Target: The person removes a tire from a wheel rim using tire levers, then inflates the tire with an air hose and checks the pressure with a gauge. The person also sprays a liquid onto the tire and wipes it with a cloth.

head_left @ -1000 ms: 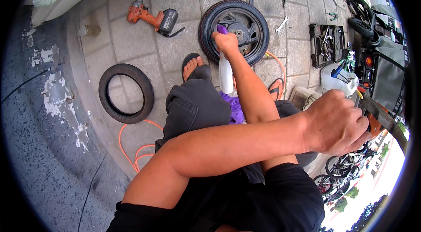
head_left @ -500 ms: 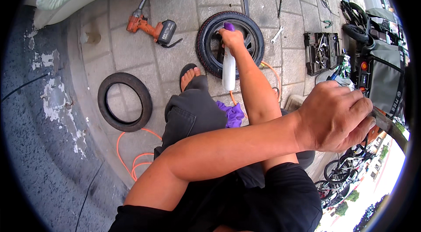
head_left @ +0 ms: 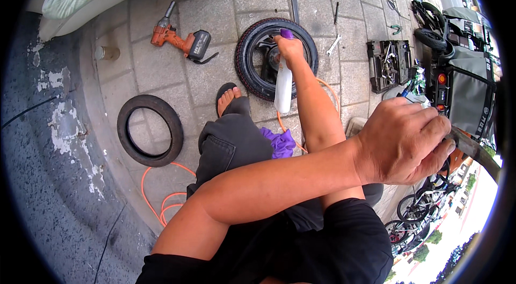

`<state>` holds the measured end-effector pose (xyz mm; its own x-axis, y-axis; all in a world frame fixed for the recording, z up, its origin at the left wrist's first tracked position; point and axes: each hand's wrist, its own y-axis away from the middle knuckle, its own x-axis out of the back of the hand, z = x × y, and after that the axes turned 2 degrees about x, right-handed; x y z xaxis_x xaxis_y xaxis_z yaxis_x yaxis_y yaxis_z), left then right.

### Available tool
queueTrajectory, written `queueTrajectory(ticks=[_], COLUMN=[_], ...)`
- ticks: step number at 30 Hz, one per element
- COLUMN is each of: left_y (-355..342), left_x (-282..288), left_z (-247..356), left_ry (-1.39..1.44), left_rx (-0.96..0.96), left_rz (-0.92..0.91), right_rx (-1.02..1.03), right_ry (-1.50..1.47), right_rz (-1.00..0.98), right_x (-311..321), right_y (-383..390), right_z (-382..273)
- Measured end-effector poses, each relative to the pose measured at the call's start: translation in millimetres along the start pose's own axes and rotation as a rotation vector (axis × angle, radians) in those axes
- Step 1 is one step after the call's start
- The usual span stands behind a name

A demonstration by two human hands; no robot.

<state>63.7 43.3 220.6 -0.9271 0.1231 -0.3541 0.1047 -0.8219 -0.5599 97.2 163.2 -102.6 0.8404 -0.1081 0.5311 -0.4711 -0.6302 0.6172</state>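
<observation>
My right hand (head_left: 290, 50) reaches forward and grips the purple-topped head of a white spray bottle (head_left: 282, 86), which hangs down over the near rim of a black tyre on its wheel (head_left: 251, 63) lying flat on the paving. My left arm crosses over my right arm. My left hand (head_left: 406, 141) is closed around a dark metal bar (head_left: 475, 151) at the right edge. My bent knee in dark trousers (head_left: 231, 141) and a sandalled foot (head_left: 227, 98) sit just below the wheel.
An orange cordless impact driver (head_left: 180, 42) lies left of the wheel. A loose black tyre (head_left: 150, 130) and an orange hose (head_left: 161, 198) are at the left. An open tool case (head_left: 388, 63), a wrench (head_left: 333, 46) and a parked scooter (head_left: 457, 77) stand at the right. A purple cloth (head_left: 279, 141) rests by my knee.
My right hand has kept the spray bottle at the wheel's near rim, with the bottle now hanging more upright. My left hand has stayed closed on the bar at the right.
</observation>
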Motion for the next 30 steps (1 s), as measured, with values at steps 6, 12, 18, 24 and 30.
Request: queueTrajectory(ticks=[6, 12, 18, 24, 30], left_y=[2, 0, 1, 7, 9], left_x=[1, 2, -3, -6, -14], left_z=[-3, -6, -5, -5, -5], left_ry=[-0.011, -0.015, -0.013, -0.014, 0.004], left_rx=[-0.001, 0.007, 0.004, 0.023, 0.016], left_rz=[-0.001, -0.024, -0.036, -0.107, -0.107], right_rx=[0.012, -0.017, 0.005, -0.026, -0.04], right_ry=[0.005, 0.019, -0.024, 0.006, 0.005], right_rz=[0.022, 0.036, 0.037, 0.088, 0.132], right_x=[13, 26, 48, 63, 79], right_y=[-8, -19, -33, -27, -31], right_z=[1, -3, 11, 12, 28])
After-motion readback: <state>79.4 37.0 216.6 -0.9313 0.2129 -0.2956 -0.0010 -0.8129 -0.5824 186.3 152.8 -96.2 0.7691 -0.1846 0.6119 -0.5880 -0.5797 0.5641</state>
